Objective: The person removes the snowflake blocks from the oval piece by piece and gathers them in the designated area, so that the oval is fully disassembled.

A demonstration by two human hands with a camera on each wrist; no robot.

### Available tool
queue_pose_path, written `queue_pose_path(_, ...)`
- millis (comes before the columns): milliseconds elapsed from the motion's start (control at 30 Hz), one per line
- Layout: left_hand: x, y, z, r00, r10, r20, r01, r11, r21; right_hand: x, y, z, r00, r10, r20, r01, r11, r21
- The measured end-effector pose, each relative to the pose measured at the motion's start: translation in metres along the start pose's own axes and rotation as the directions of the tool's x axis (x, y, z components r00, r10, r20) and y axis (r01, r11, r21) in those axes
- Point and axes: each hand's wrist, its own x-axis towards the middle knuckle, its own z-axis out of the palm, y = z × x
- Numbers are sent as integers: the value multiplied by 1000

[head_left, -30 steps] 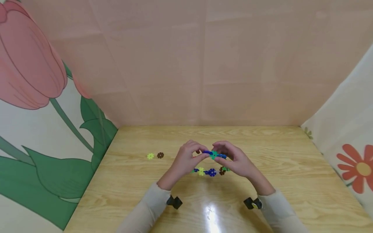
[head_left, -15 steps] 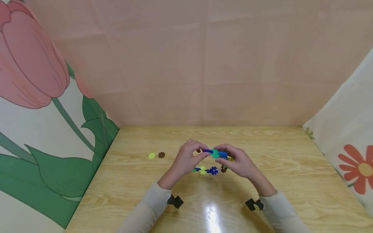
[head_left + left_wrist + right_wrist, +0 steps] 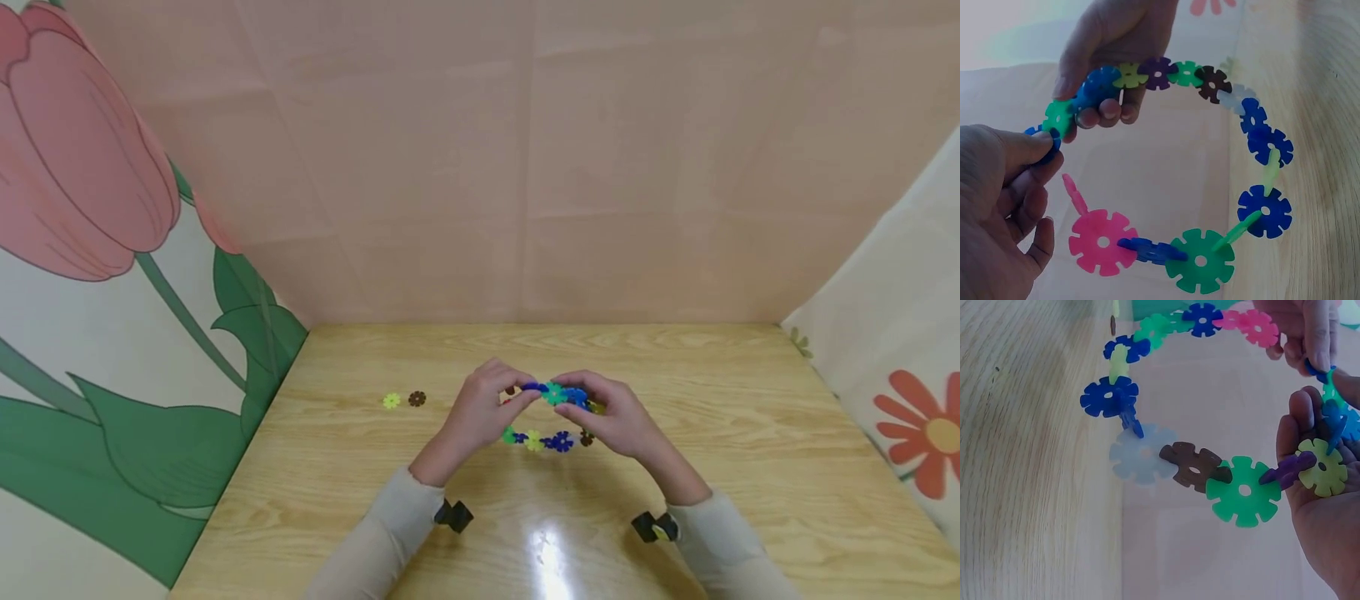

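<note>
Both hands hold up a looping chain of notched, flower-shaped plastic discs (image 3: 1200,260) above the table. My left hand (image 3: 483,404) pinches a dark blue disc (image 3: 1052,150) at one end between thumb and fingers. In the left wrist view, the green disc (image 3: 1058,119) beside it is joined to this blue one. My right hand (image 3: 611,412) grips the chain's neighbouring blue discs (image 3: 1100,86), thumb on one side and fingers on the other. From there the chain hangs round through several colours to a pink disc (image 3: 1102,242) and a pink edge-on piece (image 3: 1074,195), apart from the left hand's fingers.
A loose yellow disc (image 3: 392,401) and a loose brown disc (image 3: 417,399) lie on the wooden table (image 3: 360,483), left of the hands. A pink cloth wall (image 3: 525,167) rises behind the table, with printed flower panels on both sides.
My right hand's thumb and fingers have closed in on the blue discs. The hanging lower part of the chain has swung slightly right. My left hand keeps its pinch.
</note>
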Motion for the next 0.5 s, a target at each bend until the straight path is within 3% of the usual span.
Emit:
queue_pose_path(267,2,-2,2,981,187,-52,-184,981,56,0,1,1,999,-30,-12,30,999,-15)
queue_pose_path(500,1,-4,3,984,167,-64,-168,986,-5,-2,1,-1,1000,-8,-20,8,999,-32)
